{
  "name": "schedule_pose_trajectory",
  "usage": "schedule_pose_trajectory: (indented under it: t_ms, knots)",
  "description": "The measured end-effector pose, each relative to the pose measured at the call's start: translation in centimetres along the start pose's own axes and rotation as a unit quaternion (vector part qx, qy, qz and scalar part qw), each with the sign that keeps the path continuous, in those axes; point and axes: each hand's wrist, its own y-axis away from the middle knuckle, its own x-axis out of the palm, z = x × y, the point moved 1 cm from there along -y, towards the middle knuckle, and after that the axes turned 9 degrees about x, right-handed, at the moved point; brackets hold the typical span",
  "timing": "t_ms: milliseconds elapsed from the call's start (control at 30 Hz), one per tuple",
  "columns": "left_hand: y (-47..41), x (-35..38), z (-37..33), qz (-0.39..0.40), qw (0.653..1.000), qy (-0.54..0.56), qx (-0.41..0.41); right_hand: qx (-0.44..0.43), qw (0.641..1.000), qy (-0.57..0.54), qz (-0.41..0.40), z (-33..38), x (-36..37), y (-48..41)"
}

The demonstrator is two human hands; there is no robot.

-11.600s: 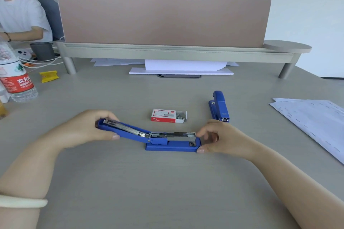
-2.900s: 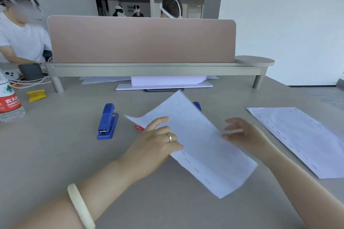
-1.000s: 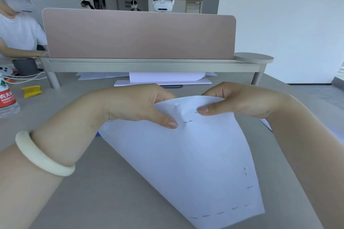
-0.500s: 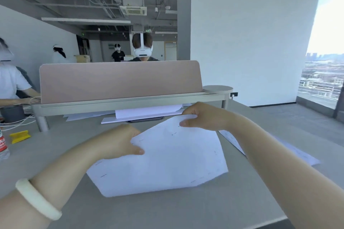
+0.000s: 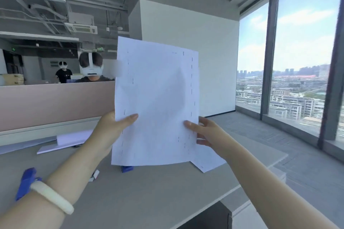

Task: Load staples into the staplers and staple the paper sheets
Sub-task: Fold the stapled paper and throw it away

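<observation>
I hold white paper sheets [image 5: 156, 102] upright in front of me, above the desk, with rows of staples along their edges. My left hand [image 5: 109, 132] grips the lower left edge and my right hand [image 5: 206, 134] grips the lower right edge. One blue stapler [image 5: 26, 182] lies on the desk at the far left, partly behind my left wrist. A second blue stapler [image 5: 127, 168] shows only as a tip below the sheets. The staple box [image 5: 94, 175] peeks out beside my left forearm.
More stapled sheets [image 5: 208, 163] lie on the grey desk [image 5: 149, 195] at the right, near its edge. A pink divider panel [image 5: 55, 104] with a shelf stands at the back, with papers [image 5: 63, 143] under it. People sit beyond it. Windows fill the right.
I have lifted the sheets from low over the desk to upright at eye level. My hands moved to the bottom edge. The view has tilted up and to the right.
</observation>
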Motion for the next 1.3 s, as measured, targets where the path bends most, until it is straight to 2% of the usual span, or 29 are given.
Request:
schedule_pose_trajectory:
  t_ms: [67, 167, 233, 333, 467, 567, 700, 900, 1067, 1167, 1300]
  knots:
    - [-0.8, 3.2, 1.1, 0.025, 1.0, 0.018, -0.003, 0.0, 0.999, -0.012, -0.038, -0.7, -2.1, 1.0]
    - [-1.8, 9.0, 3.1, 0.062, 0.998, 0.011, -0.004, 0.015, 0.979, 0.019, -0.201, -2.4, -6.0, 2.2]
    - [-2.2, 13.8, 4.4, 0.097, 0.995, -0.008, -0.008, 0.033, 0.963, 0.049, -0.263, -3.9, -9.0, 3.4]
    - [-1.5, 21.7, 5.8, 0.184, 0.982, -0.022, -0.023, 0.073, 0.939, 0.065, -0.328, -7.3, -14.3, 6.4]
    - [2.2, 32.2, 6.9, 0.314, 0.947, 0.025, -0.059, 0.16, 0.908, -0.005, -0.387, -12.8, -21.2, 12.8]
    - [6.0, 38.9, 9.6, 0.375, 0.919, 0.047, -0.115, 0.226, 0.878, -0.071, -0.416, -18.2, -25.1, 17.9]
    - [12.2, 45.7, 14.5, 0.441, 0.868, 0.061, -0.22, 0.318, 0.822, -0.108, -0.46, -26.7, -27.9, 24.0]
    - [21.2, 51.6, 21.8, 0.513, 0.805, -0.019, -0.296, 0.46, 0.76, -0.138, -0.438, -37.3, -27.5, 30.3]
    - [26.8, 54.2, 26.1, 0.59, 0.744, -0.086, -0.303, 0.576, 0.711, -0.119, -0.385, -44.6, -26.5, 32.7]
    - [29.4, 54.9, 27.5, 0.613, 0.715, -0.129, -0.309, 0.631, 0.691, -0.089, -0.342, -47.6, -25.5, 33.7]
    - [31.8, 55.7, 29.4, 0.68, 0.642, -0.171, -0.309, 0.677, 0.685, -0.037, -0.266, -50.1, -24.6, 34.7]
